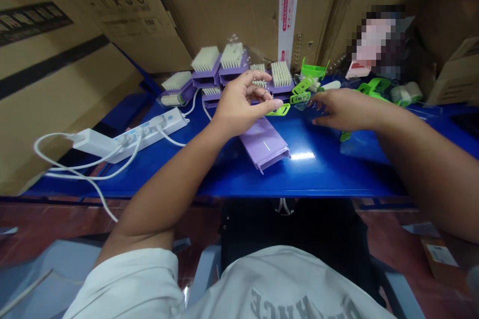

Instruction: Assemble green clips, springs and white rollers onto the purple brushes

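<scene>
Part of the purple case (266, 143) hides behind the left hand (239, 103).

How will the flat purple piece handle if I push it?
The purple piece probably stays rigid, given its straight edges. It looks light, since its near end appears hollow. Lying flat on the glossy blue table, it would likely slide rather than tip.

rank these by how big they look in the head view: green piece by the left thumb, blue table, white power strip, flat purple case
1. Blue table
2. White power strip and flat purple case: the strip looks longer, the case wider; too close to rank
3. Green piece
</scene>
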Demonstrator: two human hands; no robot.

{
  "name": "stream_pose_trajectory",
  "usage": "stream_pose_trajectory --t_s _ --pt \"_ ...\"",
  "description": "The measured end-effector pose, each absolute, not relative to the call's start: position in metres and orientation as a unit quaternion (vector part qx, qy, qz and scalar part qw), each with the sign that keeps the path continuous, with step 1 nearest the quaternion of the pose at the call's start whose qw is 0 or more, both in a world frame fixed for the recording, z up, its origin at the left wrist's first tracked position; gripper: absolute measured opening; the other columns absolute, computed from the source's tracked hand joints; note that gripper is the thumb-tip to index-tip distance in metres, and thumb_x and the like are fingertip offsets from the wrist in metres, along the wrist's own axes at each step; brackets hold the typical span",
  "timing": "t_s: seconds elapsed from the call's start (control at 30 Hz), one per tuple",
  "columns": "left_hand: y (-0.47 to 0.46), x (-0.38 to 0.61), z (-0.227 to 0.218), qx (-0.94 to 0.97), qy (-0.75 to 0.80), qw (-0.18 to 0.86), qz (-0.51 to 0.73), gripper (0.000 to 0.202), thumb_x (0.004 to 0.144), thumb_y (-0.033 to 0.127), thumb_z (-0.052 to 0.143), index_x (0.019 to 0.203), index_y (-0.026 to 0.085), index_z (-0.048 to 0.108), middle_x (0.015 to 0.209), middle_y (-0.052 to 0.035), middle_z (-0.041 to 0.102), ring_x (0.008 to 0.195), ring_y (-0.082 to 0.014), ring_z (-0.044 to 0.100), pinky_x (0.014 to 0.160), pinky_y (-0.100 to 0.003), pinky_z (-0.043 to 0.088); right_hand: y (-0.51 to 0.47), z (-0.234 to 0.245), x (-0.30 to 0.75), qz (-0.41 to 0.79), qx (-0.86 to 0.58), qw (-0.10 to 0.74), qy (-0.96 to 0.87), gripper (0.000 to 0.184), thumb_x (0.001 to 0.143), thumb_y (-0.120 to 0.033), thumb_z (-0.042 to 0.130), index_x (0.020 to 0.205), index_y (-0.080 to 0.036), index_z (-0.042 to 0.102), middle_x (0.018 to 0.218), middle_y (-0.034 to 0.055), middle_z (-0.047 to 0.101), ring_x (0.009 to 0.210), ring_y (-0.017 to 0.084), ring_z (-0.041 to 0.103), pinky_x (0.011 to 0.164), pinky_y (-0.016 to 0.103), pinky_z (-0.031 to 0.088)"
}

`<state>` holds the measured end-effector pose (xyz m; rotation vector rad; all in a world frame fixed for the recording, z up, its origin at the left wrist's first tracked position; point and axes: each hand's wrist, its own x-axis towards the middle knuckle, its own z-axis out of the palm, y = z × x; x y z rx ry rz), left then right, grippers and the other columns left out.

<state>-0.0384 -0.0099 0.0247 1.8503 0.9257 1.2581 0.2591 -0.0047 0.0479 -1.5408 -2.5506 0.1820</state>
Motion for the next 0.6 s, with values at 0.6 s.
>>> stream_pose_trajectory --t_s 0.6 --pt "-0.022 -0.034 0.027 0.7 0.302 0.432 0.482 0.061 0.081 0.049 0.105 0.12 0.03 0.061 0.091 0.003 0.073 0.084 -0.0217 0.082 0.081 -0.042 0.074 -0.046 0.049 0.22 0.275 -0.306 0.412 -0.813 0.038 0.079 -0.052 0.106 0.102 -0.033 0.082 0.117 0.0056 0.085 0.117 0.034 0.078 0.112 0.053 0.067"
